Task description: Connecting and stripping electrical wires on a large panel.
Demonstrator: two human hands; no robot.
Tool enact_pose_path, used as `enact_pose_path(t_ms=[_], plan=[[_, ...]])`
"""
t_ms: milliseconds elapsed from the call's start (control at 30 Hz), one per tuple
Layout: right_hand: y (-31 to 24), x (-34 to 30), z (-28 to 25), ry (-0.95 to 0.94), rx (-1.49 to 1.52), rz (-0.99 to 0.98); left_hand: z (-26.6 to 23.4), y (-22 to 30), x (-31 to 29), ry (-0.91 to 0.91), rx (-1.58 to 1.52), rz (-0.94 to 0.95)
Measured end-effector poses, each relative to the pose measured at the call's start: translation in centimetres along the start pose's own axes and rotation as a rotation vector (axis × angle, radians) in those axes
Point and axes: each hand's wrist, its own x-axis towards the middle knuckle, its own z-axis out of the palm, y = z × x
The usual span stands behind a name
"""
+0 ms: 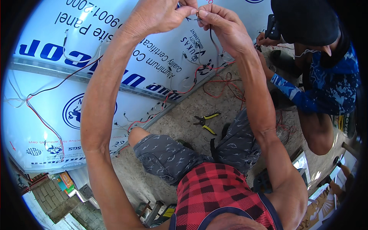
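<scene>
Both arms reach up over a large white panel (76,42) with blue and black print. Near the top edge, my left hand (163,17) pinches the end of a thin electrical wire. My right hand (227,30) meets it there, thumb and fingers closed on the same joint, where a bit of bare copper shows. A dark wire (211,37) hangs from the right fingers down across the panel. The exact twist between the fingertips is too small to make out. Several red, black and white wires (195,78) with short loose ends lie along the panel's edge.
Yellow-and-black wire strippers (206,122) lie on the concrete floor (180,130) before my knees. Tangled red wire (228,82) lies beyond. At the right, a co-worker (326,73) in a black cap crouches, hands on a dark item. A metal strip (50,69) crosses the panel.
</scene>
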Motion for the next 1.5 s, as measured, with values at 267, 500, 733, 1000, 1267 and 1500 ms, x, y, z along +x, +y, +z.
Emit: enact_pose_path(t_ms=[267,500,733,1000,1267,1500], plan=[[-3.2,-0.9,1.3,0.125,-0.669,-0.374,-0.5,-1.0,-0.7,-0.082,-0.359,-0.229],[-3.4,-1.1,2.1,0.178,-0.829,-0.576,-0.8,-1.0,-0.2,-0.137,-0.357,-0.21],[-1.2,-0.5,1.1,0.189,-1.029,-0.841,-1.2,-1.2,0.1,-0.184,-0.415,-0.185],[-0.5,0.3,0.9,0.262,-1.099,-1.082,-1.1,-2.1,0.6,-0.204,-0.342,-0.161],[-1.0,0.4,0.5,0.166,-1.19,-1.116,-1.4,-2.1,0.8,-0.234,-0.305,-0.197],[-1.6,0.6,1.4,0.125,-1.168,-1.053,-0.1,-2.6,0.4,-0.157,-0.314,-0.152]])
